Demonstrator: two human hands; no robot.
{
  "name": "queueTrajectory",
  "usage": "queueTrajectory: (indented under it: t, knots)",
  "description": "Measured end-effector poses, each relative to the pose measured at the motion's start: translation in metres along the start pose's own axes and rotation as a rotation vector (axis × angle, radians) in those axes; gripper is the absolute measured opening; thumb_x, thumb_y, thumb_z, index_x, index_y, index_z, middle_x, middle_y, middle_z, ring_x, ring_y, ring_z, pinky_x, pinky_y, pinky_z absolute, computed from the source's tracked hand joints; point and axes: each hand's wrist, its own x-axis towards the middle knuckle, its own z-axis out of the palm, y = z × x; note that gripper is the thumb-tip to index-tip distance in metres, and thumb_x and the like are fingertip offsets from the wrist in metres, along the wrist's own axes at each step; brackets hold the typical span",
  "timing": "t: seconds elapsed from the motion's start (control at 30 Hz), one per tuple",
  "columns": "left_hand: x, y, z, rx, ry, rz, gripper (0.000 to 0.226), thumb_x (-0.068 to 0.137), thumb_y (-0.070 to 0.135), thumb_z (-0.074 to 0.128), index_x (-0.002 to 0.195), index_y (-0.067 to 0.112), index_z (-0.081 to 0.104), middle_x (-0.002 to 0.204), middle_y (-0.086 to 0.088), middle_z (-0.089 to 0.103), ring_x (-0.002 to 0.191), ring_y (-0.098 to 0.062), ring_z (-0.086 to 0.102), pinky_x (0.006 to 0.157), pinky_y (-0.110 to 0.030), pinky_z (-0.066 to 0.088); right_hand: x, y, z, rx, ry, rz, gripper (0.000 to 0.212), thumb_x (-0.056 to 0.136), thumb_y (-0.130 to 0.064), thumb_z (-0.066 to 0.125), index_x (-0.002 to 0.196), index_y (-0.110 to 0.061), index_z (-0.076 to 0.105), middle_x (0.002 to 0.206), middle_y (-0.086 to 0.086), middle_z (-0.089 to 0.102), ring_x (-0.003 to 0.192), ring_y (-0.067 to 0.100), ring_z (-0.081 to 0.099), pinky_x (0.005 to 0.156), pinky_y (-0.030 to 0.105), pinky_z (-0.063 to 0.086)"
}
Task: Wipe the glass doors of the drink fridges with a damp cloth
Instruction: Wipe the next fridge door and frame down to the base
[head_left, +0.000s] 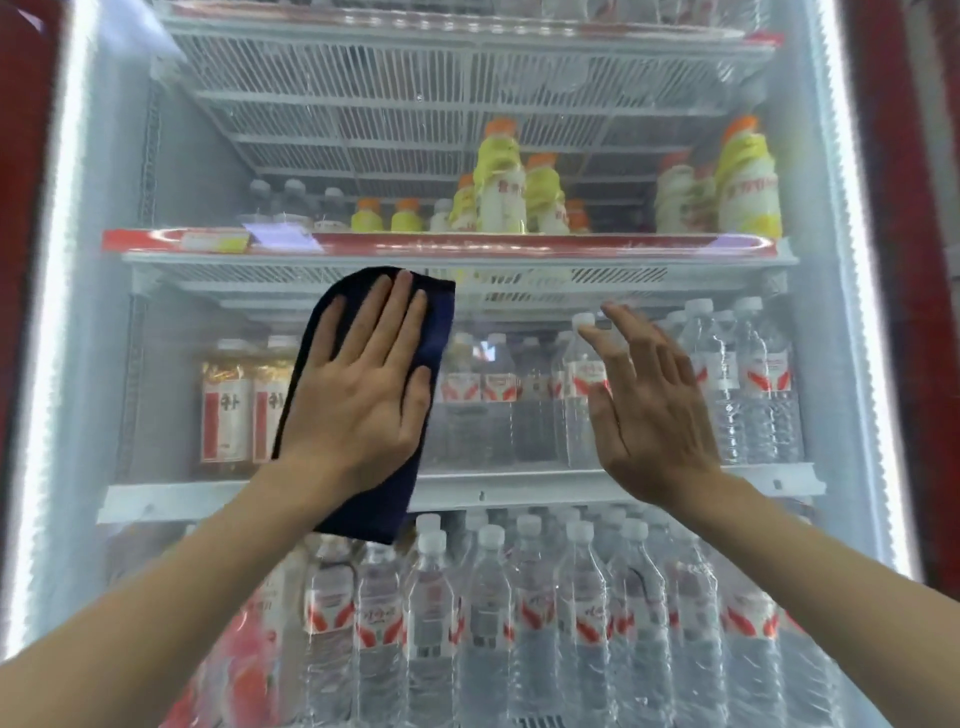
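The dark cloth (363, 405) is pressed flat to the glass door (519, 130) by the spread left hand (358, 395) — the right hand (649, 415), open, holds nothing — so streaks could be left if pressure is eased.

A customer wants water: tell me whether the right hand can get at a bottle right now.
Probably not: the glass door looks shut between the right hand and the bottles; it would have to open first.

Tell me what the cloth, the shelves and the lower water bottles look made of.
Cloth: dark navy, matte soft fabric, possibly microfibre; it hangs limp with a folded edge. Shelves: white wire grids, probably coated metal. Water bottles: clear glossy plastic, ribbed walls, white caps.
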Motion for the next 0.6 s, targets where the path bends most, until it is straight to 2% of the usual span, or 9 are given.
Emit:
queueTrajectory:
  t: [0.1,0.17,0.23,0.3,0.43,0.6]
  knots:
    - [-0.039,0.05,0.005,-0.011,-0.065,0.048,0.064,0.105,0.039,0.025,0.161,0.008,0.018,0.17,-0.01,0.011,0.158,-0.024,0.01,0.125,-0.054,0.016,0.001,0.001,-0.001,0.022,-0.015,-0.019,0.051,0.099,-0.022,0.047,0.149,-0.009,0.046,0.161,0.015,0.036,0.151,0.033,0.032,0.122,0.055,0.026]
    - [-0.059,0.068,0.005,-0.029,-0.124,0.224,0.063,0.106,0.039,0.027,0.161,0.009,0.018,0.17,-0.009,0.013,0.157,-0.025,0.011,0.124,-0.055,0.019,0.003,0.011,-0.009,0.047,-0.033,-0.071,0.054,0.097,-0.023,0.047,0.149,-0.005,0.045,0.162,0.017,0.032,0.151,0.033,0.031,0.124,0.052,0.024]
    - [-0.045,0.056,0.003,-0.025,-0.164,0.431,0.062,0.107,0.04,0.026,0.161,0.011,0.018,0.17,-0.006,0.014,0.157,-0.023,0.011,0.125,-0.053,0.017,0.001,0.033,-0.02,0.007,-0.024,-0.121,0.056,0.097,-0.021,0.05,0.149,-0.001,0.044,0.164,0.018,0.03,0.153,0.031,0.029,0.127,0.047,0.019]
    - [-0.001,0.044,0.004,-0.003,-0.15,0.504,0.06,0.107,0.038,0.025,0.162,0.013,0.018,0.17,-0.004,0.014,0.157,-0.02,0.012,0.127,-0.049,0.015,-0.005,0.053,-0.028,-0.022,-0.012,-0.083,0.058,0.097,-0.02,0.051,0.151,-0.001,0.042,0.164,0.019,0.03,0.154,0.03,0.026,0.129,0.046,0.014]
    - [0.06,0.064,0.008,-0.009,-0.064,0.167,0.059,0.106,0.033,0.024,0.161,0.011,0.02,0.169,-0.006,0.016,0.157,-0.021,0.013,0.126,-0.051,0.017,-0.016,0.058,-0.022,-0.025,-0.044,-0.068,0.061,0.1,-0.026,0.043,0.154,0.002,0.039,0.165,0.018,0.032,0.156,0.031,0.024,0.128,0.054,0.016]
    - [0.032,0.095,0.012,-0.029,-0.007,0.055,0.061,0.106,0.034,0.023,0.161,0.008,0.019,0.17,-0.009,0.012,0.158,-0.022,0.009,0.126,-0.053,0.014,-0.018,0.059,-0.019,-0.018,-0.031,-0.071,0.06,0.1,-0.023,0.046,0.155,0.0,0.038,0.166,0.016,0.031,0.157,0.029,0.022,0.127,0.055,0.018]
